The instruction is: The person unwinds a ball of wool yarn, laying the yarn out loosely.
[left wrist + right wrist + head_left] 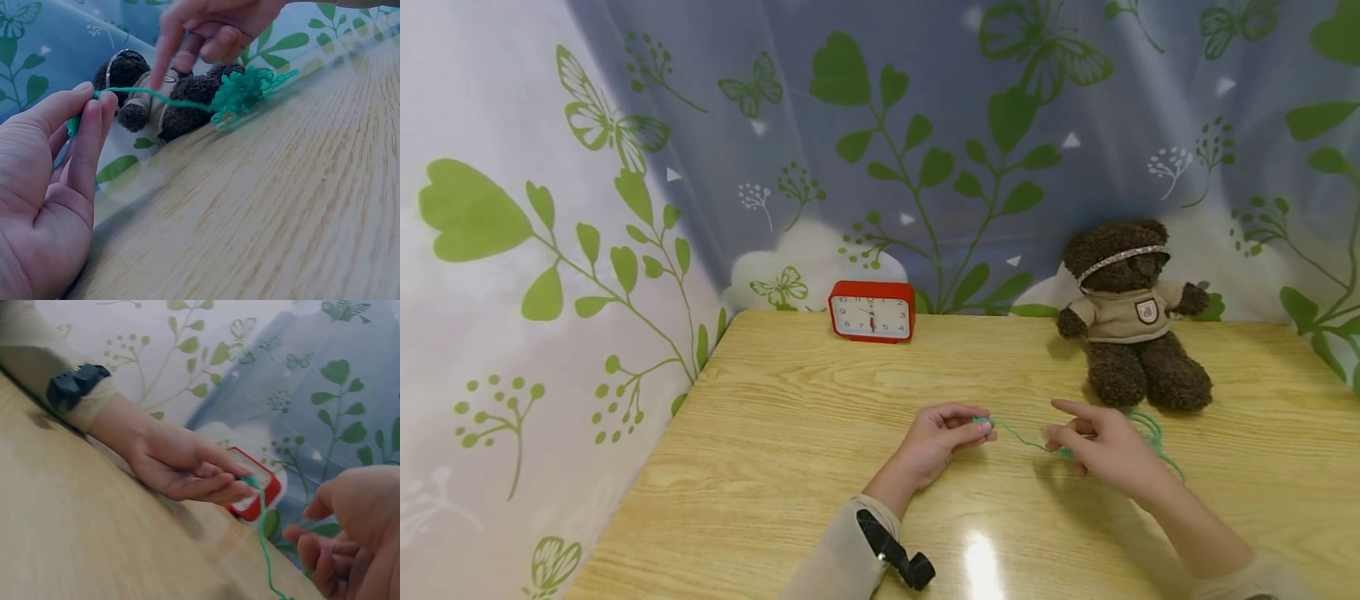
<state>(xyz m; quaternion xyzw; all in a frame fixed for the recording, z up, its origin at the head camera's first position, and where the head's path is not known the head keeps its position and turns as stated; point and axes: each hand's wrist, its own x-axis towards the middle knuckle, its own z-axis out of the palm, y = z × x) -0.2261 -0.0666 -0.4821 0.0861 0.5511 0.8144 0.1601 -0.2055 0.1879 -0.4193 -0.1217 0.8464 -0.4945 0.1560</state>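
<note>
Between thumb and fingertips, my left hand (936, 442) pinches a small wound bit of green yarn (74, 125). From that pinch a single strand (1018, 437) runs to the right, sagging a little. It leads to a loose heap of looped green yarn (240, 94) on the table, partly hidden behind my right hand in the head view. My right hand (1108, 450) is above the strand near the heap, index finger stretched out and the other fingers loosely bent. Nothing shows between its fingers in the right wrist view.
A brown teddy bear (1123, 317) in a beige top sits at the back right, close to the yarn heap. At the back edge of the wooden table (760, 417) stands a red alarm clock (872, 312). Leaf-patterned curtains (925, 167) hang behind and to the left.
</note>
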